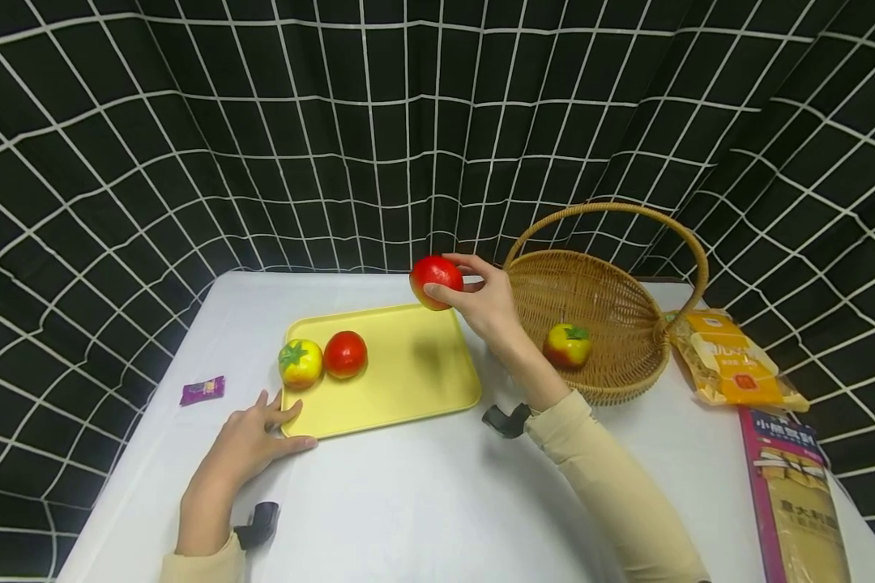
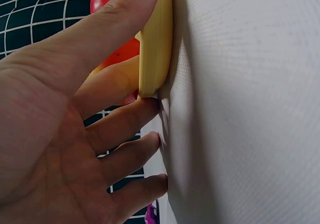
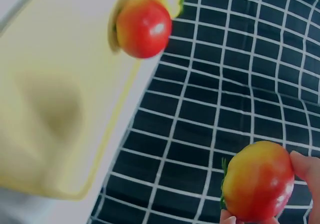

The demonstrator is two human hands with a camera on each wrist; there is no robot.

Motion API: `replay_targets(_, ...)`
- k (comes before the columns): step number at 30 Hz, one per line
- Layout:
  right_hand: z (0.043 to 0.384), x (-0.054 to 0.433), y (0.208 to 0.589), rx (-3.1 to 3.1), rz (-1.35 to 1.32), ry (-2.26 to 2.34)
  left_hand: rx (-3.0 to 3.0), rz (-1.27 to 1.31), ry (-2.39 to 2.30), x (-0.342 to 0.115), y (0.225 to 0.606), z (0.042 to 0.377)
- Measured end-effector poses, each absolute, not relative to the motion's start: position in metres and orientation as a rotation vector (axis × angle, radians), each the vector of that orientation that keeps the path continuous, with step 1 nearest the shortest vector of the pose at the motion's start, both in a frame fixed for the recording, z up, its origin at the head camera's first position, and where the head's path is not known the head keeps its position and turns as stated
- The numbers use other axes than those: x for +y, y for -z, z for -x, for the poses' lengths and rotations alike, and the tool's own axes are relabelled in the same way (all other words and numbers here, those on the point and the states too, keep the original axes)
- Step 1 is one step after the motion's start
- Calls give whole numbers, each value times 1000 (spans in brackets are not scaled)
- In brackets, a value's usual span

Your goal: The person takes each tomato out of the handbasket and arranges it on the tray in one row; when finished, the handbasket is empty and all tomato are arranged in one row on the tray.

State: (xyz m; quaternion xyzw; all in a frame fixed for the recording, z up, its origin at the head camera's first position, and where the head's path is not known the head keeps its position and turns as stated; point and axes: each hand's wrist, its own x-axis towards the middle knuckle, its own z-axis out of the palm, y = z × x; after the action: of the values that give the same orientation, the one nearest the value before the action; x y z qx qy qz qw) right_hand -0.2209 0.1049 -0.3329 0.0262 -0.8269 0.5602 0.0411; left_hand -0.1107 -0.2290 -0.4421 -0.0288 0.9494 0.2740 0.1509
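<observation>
Above the far right end of the yellow tray point(image 1: 401, 389), my right hand point(image 1: 492, 308) pinches a red tomato point(image 1: 434, 279) between thumb and fingers. The right wrist view shows this tomato point(image 3: 259, 181) with a yellow side and green leaves. At the tray's near left corner, my left hand point(image 1: 242, 444) grips the rim, index finger inside and thumb at the front edge. Its other fingers point(image 2: 130, 151) spread on the cloth outside. Toward the tray's left end sit a red tomato point(image 1: 346, 355) and a yellow-green one point(image 1: 301, 368), side by side.
Right of the tray stands a wicker basket point(image 1: 579, 283) with a tall handle and one tomato point(image 1: 568, 346) inside. Beyond it lie an orange food bag point(image 1: 736, 360) and a noodle packet point(image 1: 798, 502). A small purple packet point(image 1: 202, 390) lies at left. Gridded dark curtain point(image 1: 379, 138) surrounds the table.
</observation>
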Motion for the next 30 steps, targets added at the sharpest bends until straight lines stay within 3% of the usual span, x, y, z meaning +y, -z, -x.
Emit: replay_targets(30, 230, 43, 417, -2693, 162, -1772, 2693, 145, -788, -229, 444, 111)
